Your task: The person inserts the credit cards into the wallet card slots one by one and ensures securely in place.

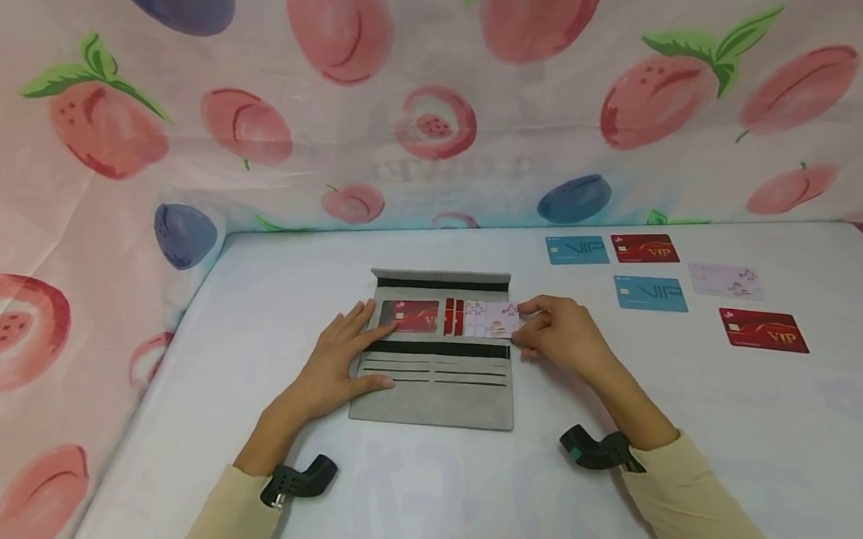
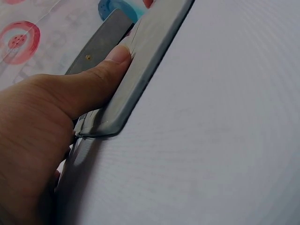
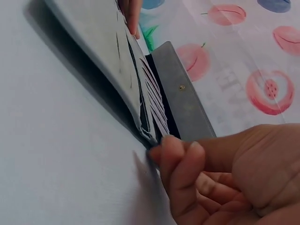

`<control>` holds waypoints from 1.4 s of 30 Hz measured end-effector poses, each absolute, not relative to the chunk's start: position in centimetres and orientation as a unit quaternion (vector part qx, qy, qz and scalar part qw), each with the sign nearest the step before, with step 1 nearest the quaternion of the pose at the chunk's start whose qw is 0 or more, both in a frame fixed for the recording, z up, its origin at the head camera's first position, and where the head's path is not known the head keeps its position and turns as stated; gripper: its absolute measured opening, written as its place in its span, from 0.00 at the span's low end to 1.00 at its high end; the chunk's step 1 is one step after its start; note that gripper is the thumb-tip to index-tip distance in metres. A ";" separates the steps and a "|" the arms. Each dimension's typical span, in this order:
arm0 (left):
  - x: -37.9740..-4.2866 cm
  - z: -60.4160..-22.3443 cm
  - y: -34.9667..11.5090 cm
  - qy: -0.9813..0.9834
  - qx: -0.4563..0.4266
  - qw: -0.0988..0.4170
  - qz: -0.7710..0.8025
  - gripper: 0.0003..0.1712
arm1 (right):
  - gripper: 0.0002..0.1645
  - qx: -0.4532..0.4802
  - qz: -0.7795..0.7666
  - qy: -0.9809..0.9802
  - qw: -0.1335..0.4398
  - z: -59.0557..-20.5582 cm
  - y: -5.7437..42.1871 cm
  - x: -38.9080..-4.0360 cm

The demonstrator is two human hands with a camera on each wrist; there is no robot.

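A grey wallet [image 1: 433, 403] lies unfolded, its top flap raised, with a red VIP card [image 1: 415, 315] in the left part of its card section. My left hand [image 1: 336, 367] rests along the wallet's left side with fingers spread. Its index fingertip touches near that red card, and its thumb lies on the lower panel, also seen in the left wrist view. At the wallet's right edge, my right hand [image 1: 562, 333] pinches the end of a pale floral card [image 1: 490, 319], which overlaps the slots. Another red card [image 1: 454, 316] shows just left of it. Stacked slot edges [image 3: 152, 93] appear in the right wrist view.
On the white table [image 1: 445, 504], to the right, lie two blue VIP cards [image 1: 650, 293], two red VIP cards [image 1: 764, 329] and a pale floral card [image 1: 725, 281]. A fruit-patterned cloth [image 1: 432, 44] rises behind the table and along its left side.
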State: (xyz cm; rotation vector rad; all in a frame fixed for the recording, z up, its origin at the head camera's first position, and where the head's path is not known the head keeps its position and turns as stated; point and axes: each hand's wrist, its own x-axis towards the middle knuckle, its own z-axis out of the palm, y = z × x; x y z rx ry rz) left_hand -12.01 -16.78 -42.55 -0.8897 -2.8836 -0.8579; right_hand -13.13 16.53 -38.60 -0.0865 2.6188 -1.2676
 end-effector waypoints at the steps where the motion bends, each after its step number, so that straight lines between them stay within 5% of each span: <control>1: -12.0 -42.6 -16.8 -0.919 -0.284 0.003 -0.273 0.43 | 0.24 -0.033 -0.433 0.893 0.118 -38.6 16.5 -13.1; 13: -12.0 -42.6 -16.9 -0.918 -0.286 0.007 -0.274 0.44 | 0.31 -0.085 -0.398 0.909 0.094 -38.6 16.3 -12.9; 42: -12.1 -42.7 -16.7 -0.919 -0.282 0.000 -0.277 0.44 | 0.28 -0.112 -0.369 0.923 0.015 -40.1 15.1 -13.4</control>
